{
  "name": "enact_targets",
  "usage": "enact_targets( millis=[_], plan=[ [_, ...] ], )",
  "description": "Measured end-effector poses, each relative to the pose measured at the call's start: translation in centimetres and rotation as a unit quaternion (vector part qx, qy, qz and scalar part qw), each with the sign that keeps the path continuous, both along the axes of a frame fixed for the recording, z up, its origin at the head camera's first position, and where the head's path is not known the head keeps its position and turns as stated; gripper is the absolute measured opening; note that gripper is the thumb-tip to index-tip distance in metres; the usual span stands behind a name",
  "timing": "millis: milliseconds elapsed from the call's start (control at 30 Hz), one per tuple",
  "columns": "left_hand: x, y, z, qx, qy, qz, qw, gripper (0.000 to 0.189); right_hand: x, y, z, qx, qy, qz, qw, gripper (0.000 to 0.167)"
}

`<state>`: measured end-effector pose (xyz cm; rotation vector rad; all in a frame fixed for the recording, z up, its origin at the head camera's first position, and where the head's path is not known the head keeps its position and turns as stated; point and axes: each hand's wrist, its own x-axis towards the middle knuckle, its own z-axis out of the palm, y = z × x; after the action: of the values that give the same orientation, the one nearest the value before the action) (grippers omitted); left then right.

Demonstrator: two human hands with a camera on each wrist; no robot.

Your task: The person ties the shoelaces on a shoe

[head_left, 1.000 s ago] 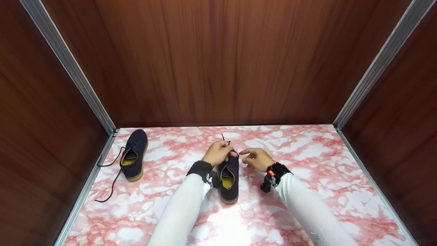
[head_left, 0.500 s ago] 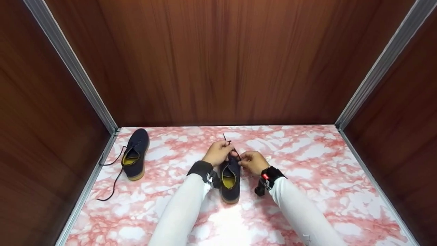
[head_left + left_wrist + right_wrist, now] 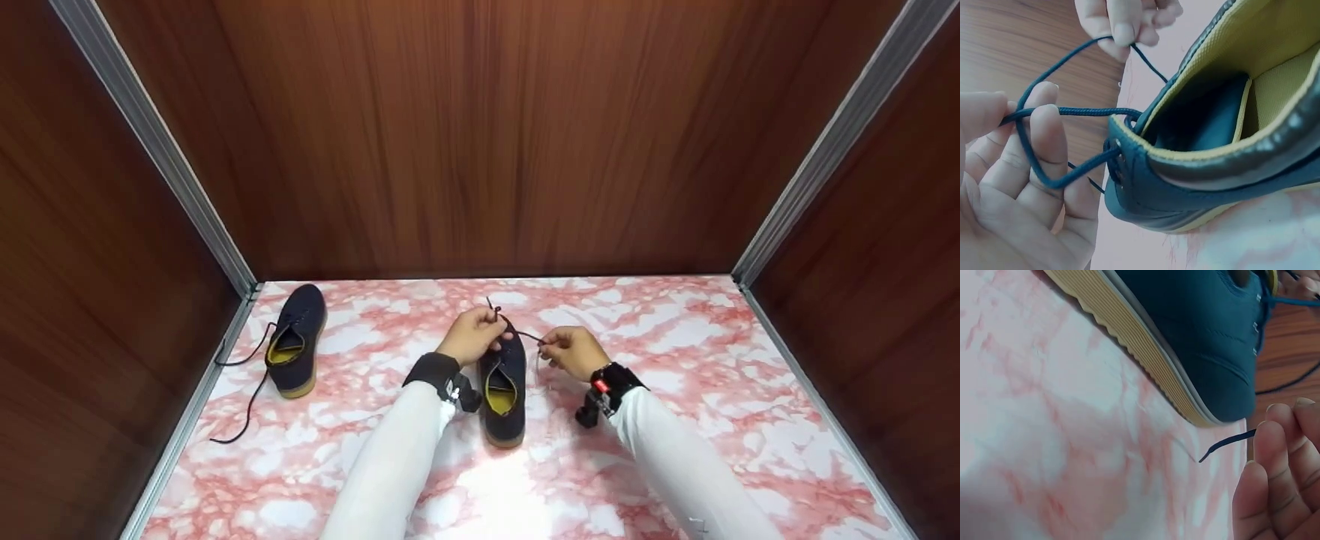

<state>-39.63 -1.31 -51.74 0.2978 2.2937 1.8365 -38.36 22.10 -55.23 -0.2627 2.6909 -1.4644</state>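
Note:
A dark blue lace-up shoe (image 3: 506,431) with a yellow lining stands on the table, toe pointing away. Over its eyelets, my left hand (image 3: 472,335) pinches one shoelace (image 3: 1081,111) between thumb and forefinger. The other lace crosses in front of that one and bends around the left fingers in the left wrist view. To the right of the shoe, my right hand (image 3: 576,352) pinches this second lace (image 3: 530,336), which runs across from the shoe. Its loose tip (image 3: 1224,441) sticks out past the right fingertips in the right wrist view.
A matching shoe (image 3: 304,337) stands at the left, its untied laces (image 3: 251,409) trailing toward the left edge. The table (image 3: 675,420) has a red-and-white marbled top. Brown wood-grain panels (image 3: 480,150) with metal corner posts enclose its back and sides.
My right hand came in from the right with fingers apart, took hold of the lace beside the shoe and drew it out to the right. My left hand stayed nearly in place.

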Motion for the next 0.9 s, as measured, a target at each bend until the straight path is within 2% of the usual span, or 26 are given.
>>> enact_targets(
  millis=[167, 433, 633, 900],
  plan=[
    [0.0, -0.4, 0.1, 0.014, 0.004, -0.005, 0.9999, 0.008, 0.0, 1.3, 0.6, 0.005, 0.007, -0.002, 1.0, 0.011],
    [-0.1, -1.1, -0.1, -0.015, 0.013, -0.021, 0.9996, 0.01, 0.3, 2.7, 1.4, 0.012, 0.003, 0.0, 0.9999, 0.013],
    [-0.1, -1.6, -0.5, -0.016, 0.024, -0.018, 0.9994, 0.013, 0.3, 3.0, 1.9, 0.018, 0.013, 0.011, 0.9997, 0.015],
    [0.0, -2.3, -0.5, -0.043, 0.033, -0.013, 0.9984, 0.014, 0.7, 3.1, 2.5, 0.025, 0.014, 0.019, 0.9994, 0.012]
  ],
)
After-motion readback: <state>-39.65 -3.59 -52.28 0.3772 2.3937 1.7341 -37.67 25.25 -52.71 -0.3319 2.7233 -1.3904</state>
